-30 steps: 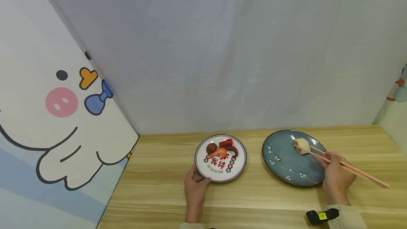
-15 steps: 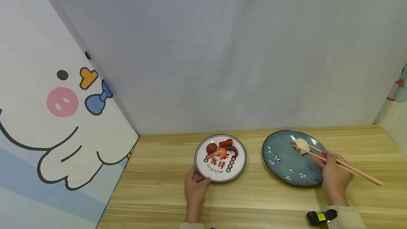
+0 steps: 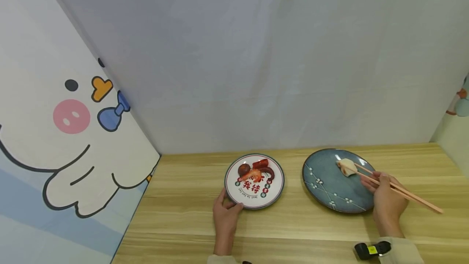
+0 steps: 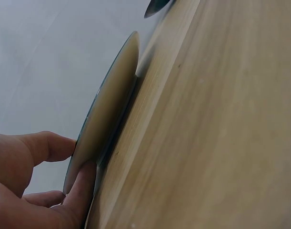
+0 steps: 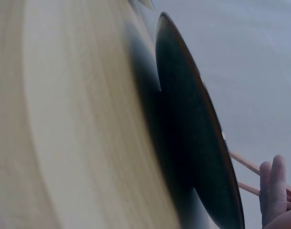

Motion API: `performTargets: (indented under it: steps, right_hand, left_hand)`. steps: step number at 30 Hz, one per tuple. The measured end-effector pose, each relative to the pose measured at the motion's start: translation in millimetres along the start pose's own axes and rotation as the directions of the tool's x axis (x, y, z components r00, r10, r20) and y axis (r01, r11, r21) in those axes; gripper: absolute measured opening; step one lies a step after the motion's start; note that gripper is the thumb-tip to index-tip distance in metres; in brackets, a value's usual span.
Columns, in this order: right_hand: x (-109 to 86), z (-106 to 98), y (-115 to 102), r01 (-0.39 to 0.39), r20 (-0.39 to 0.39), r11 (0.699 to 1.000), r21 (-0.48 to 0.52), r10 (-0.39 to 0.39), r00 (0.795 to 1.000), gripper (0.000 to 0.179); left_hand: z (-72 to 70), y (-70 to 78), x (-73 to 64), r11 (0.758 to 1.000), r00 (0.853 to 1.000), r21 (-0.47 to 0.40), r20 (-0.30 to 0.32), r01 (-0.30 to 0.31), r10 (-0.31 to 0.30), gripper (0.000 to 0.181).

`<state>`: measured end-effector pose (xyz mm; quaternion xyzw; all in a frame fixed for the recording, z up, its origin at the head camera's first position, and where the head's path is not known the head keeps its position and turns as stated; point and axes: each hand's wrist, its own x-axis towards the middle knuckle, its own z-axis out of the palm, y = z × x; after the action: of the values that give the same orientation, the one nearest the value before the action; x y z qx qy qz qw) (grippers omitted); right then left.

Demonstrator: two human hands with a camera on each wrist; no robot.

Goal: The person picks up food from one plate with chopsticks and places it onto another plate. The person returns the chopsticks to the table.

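My left hand (image 3: 225, 218) holds the near left rim of a small white plate (image 3: 272, 196) with red lettering. In the left wrist view, fingers pinch the rim of this plate (image 4: 105, 112) from above and below. On it lie a round brown piece (image 3: 244, 169), a red sausage-like piece (image 3: 260, 163), a shrimp (image 3: 253, 175) and a dark curled piece (image 3: 270, 172). My right hand (image 3: 390, 199) grips pink chopsticks (image 3: 421, 201) over the right side of a blue plate (image 3: 318, 166) with white blossoms. Their tips are at a pale, dumpling-like piece (image 3: 348, 167) with a browned edge.
The wooden table (image 3: 183, 199) ends at a pale cloth wall (image 3: 278, 72) behind both plates. A cartoon-printed panel (image 3: 69, 154) slants along the left side. A black strap device (image 3: 371, 250) sits at my right wrist.
My right hand and chopsticks shifted slightly left, then a little back right. The pale piece has turned a little at the tips. My left hand and the white plate stay in place.
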<state>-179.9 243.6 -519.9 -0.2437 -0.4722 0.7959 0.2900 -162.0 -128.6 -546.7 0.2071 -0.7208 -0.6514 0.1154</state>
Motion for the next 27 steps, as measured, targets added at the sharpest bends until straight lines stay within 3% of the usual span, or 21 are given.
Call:
performTargets:
  steps: [10,14,22,27]
  right_hand:
    - [0.9,-1.3,-5.3,0.022,0.013,0.992,0.126,-0.024,1.000,0.030]
    - [0.6,0.2,-5.7,0.039,0.020,0.991,0.125,-0.042,0.999,0.030]
    - [-4.9,4.7,-2.8,0.055,0.039,0.990,0.126,-0.061,0.997,0.007]
    - [-8.2,7.3,-1.8,0.056,0.086,0.984,0.170,-0.071,0.994,0.014]
  left_hand:
    - [0.4,0.5,-0.4,1.000,1.000,-0.005,-0.005,0.006,-0.006,0.085]
    - [1.2,1.9,-0.7,1.000,1.000,-0.009,-0.007,0.018,-0.018,0.085]
    - [-0.4,2.3,-1.1,1.000,1.000,-0.023,0.001,0.014,-0.014,0.085]
    - [-1.1,2.8,-1.4,1.000,1.000,-0.022,0.001,0.012,-0.012,0.084]
